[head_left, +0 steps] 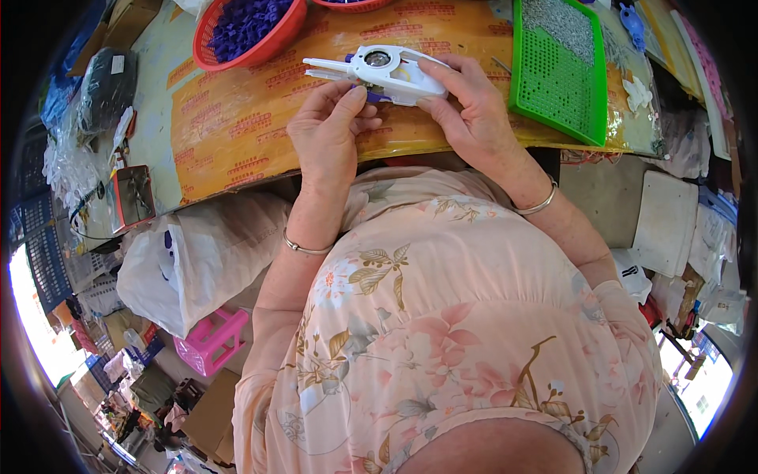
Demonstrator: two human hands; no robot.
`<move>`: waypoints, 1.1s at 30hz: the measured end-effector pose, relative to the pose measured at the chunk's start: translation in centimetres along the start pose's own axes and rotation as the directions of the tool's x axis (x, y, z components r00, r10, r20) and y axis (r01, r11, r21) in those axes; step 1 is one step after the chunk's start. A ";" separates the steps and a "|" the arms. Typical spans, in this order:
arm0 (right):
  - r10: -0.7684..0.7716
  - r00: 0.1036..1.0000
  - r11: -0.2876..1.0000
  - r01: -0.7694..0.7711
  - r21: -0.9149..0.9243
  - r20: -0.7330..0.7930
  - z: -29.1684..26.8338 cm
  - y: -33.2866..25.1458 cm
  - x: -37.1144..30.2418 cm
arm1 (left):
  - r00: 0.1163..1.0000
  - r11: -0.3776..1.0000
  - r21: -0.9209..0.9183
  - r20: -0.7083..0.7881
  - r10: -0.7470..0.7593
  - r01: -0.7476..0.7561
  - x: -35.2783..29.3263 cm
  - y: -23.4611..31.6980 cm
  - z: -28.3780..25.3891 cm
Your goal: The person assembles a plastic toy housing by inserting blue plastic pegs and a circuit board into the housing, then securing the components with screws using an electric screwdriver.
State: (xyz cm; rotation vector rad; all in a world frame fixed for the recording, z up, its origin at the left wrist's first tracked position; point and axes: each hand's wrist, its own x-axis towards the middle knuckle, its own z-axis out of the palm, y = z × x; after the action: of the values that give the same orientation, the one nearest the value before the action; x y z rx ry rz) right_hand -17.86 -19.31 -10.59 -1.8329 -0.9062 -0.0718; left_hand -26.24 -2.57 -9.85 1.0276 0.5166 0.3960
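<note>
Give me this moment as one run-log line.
right hand: holding white plastic device | left hand: at its near edge, grip unclear | upper left: red basket, purple pieces | upper right: green tray, grey pieces

My camera looks down from the head, over the close shirt point(450, 268), to the left hand point(326, 130) and right hand point(478, 114).

Peach floral top point(466, 316), silver bangles point(306, 250)

Right-hand fingers point(453, 77) hold a white plastic device point(392, 77)
</note>
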 end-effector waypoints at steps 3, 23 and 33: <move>0.028 0.999 0.999 -0.027 -0.023 0.044 0.0 -0.2 0.0 | 0.999 0.999 0.017 0.007 0.042 -0.043 -0.1 -0.2 0.0; 0.017 1.000 1.000 -0.017 -0.009 0.018 0.0 -0.3 -0.1 | 0.999 0.947 0.320 -0.031 0.033 -0.022 0.1 0.2 1.0; -0.013 1.000 1.000 0.013 0.017 -0.008 -0.3 -0.4 0.0 | 0.998 0.988 0.146 -0.033 0.053 -0.047 -0.2 -0.3 1.3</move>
State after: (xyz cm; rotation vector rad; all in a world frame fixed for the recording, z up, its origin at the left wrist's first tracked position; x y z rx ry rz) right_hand -17.98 -19.46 -10.13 -1.8095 -0.9110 -0.0790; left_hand -25.64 -3.79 -9.51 1.1776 0.5593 0.4270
